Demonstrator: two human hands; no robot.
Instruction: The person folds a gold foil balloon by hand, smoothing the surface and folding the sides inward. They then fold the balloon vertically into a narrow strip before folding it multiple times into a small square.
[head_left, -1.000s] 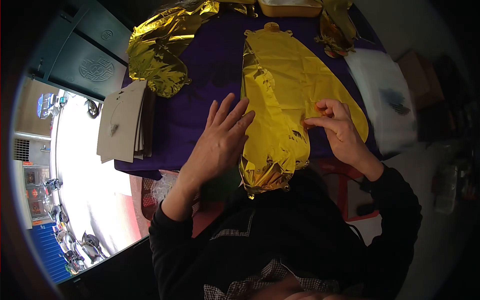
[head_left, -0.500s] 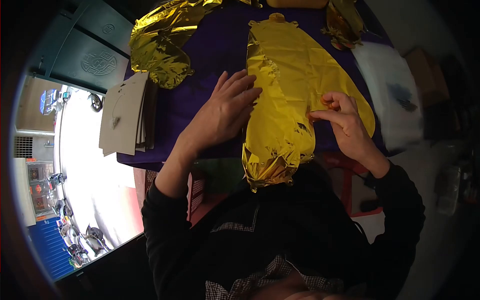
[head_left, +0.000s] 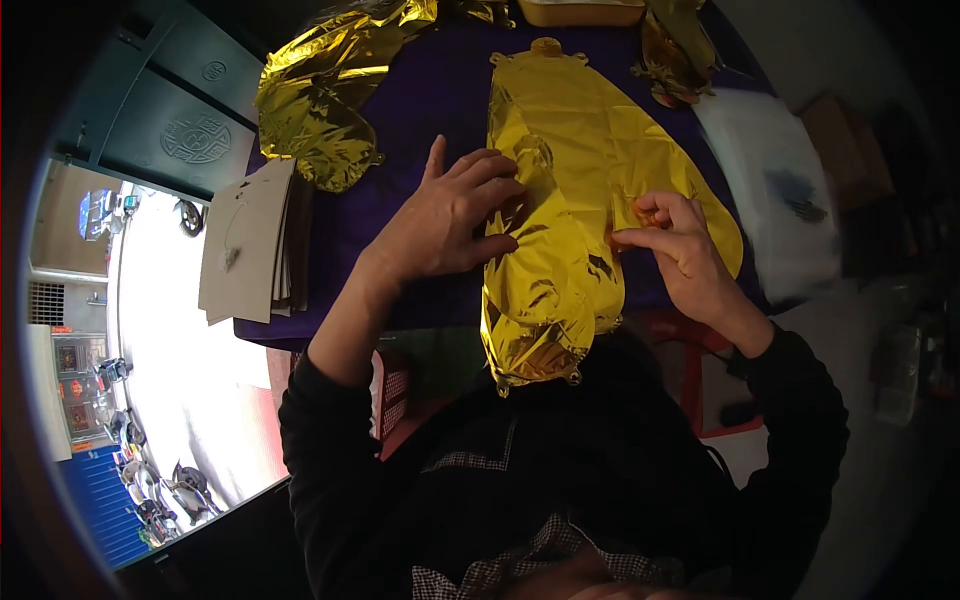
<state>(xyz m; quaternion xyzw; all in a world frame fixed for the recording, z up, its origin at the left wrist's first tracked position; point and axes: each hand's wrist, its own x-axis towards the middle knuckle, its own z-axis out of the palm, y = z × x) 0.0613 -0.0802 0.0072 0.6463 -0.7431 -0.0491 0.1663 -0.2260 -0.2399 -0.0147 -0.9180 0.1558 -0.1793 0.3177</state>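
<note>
A flat gold foil balloon [head_left: 555,130], wrinkled and shiny, lies lengthwise on the purple cloth, its lower end hanging over the near table edge. My left hand [head_left: 440,220] rests at its left edge with fingers spread, the fingertips and thumb reaching onto the foil. On the other side, my right hand [head_left: 695,260] pinches the inner edge of the foil between thumb and forefinger, the other fingers curled. Exactly what lies between those fingertips is partly hidden.
More crumpled gold foil [head_left: 320,120] lies at the far left, and another piece [head_left: 675,50] at the far right. A stack of cardboard sheets [head_left: 245,240] stands on the left corner. A whitish plastic pack [head_left: 780,190] sits on the right, and a red chair [head_left: 690,370] below the table.
My left hand's fingers have spread apart, and its thumb now shows on the foil's left edge. The foil there looks more rumpled. My right hand keeps its pinch in nearly the same place.
</note>
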